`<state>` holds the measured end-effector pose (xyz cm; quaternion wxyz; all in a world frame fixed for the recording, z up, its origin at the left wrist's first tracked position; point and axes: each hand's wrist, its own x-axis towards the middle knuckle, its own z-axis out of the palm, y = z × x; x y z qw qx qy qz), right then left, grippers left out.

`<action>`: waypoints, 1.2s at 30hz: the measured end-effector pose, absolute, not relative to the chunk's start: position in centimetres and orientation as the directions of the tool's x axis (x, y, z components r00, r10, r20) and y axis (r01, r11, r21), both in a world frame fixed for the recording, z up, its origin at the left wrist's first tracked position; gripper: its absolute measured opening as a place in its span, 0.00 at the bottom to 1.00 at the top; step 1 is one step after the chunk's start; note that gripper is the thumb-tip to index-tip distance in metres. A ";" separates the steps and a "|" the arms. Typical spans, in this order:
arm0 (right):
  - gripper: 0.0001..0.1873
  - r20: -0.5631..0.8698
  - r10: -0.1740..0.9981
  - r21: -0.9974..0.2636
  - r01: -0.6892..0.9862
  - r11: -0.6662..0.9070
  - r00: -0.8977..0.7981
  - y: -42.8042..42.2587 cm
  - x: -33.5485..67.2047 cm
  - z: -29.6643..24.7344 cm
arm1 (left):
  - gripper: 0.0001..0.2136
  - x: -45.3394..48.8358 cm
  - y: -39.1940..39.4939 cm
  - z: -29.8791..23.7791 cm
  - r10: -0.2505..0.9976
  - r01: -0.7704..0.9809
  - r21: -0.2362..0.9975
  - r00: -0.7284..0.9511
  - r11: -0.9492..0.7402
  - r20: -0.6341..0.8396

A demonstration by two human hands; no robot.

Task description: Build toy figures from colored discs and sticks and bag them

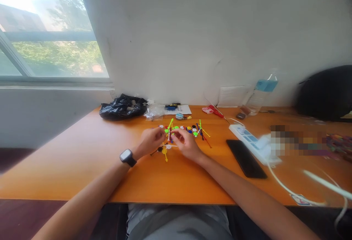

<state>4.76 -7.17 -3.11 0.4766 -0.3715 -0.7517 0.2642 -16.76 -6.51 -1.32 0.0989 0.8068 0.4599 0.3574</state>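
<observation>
My left hand (pixel 154 137), with a black watch (pixel 128 157) on its wrist, is closed with its fingertips at a small cluster of coloured plastic pieces. Facing it, my right hand (pixel 185 142) has its fingers curled and pinched at the same cluster. A bright green arrow-tipped stick (pixel 171 123) rises between the hands, but the fingers hide what each one grips. Just below lie a yellow arrow-tipped stick (pixel 165 154) and a white disc (pixel 168 146). Beyond my right hand are more discs and thin sticks, among them a green stick (pixel 200 125).
At the back stand a black plastic bag (pixel 122 107), clear wrapping (pixel 154 111), a round tin-like item (pixel 179 116) and a red-handled tool (pixel 217 112). To the right are a black phone (pixel 245 158), a white power strip (pixel 251 141) with cables, a clear bottle (pixel 260 95) and a dark bag (pixel 326 93).
</observation>
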 end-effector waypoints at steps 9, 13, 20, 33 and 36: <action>0.16 0.424 0.875 -0.895 0.042 0.445 -0.235 -6.7 4.5 -2.8 | 0.05 -15.4 -7.8 -1.5 0.674 0.511 0.449 0.454 -0.733 0.583; 0.17 0.411 0.881 -0.907 -0.005 0.422 -0.235 -6.9 4.6 -2.5 | 0.04 -15.7 -7.9 -1.3 0.669 0.454 0.492 0.472 -0.743 0.574; 0.21 0.338 0.923 -0.939 -0.004 0.343 -0.183 -6.5 4.9 -2.8 | 0.12 -16.1 -7.9 -1.3 0.723 0.431 0.583 0.360 -0.689 0.589; 0.14 0.461 0.851 -0.878 0.008 0.478 -0.252 -7.3 4.5 -2.8 | 0.11 -15.4 -6.6 -2.4 0.819 0.171 0.815 0.287 -0.553 0.496; 0.12 0.504 0.812 -0.828 0.104 0.551 -0.293 -7.7 4.5 -2.9 | 0.13 -15.3 -6.8 -2.4 0.852 0.139 0.854 0.250 -0.501 0.459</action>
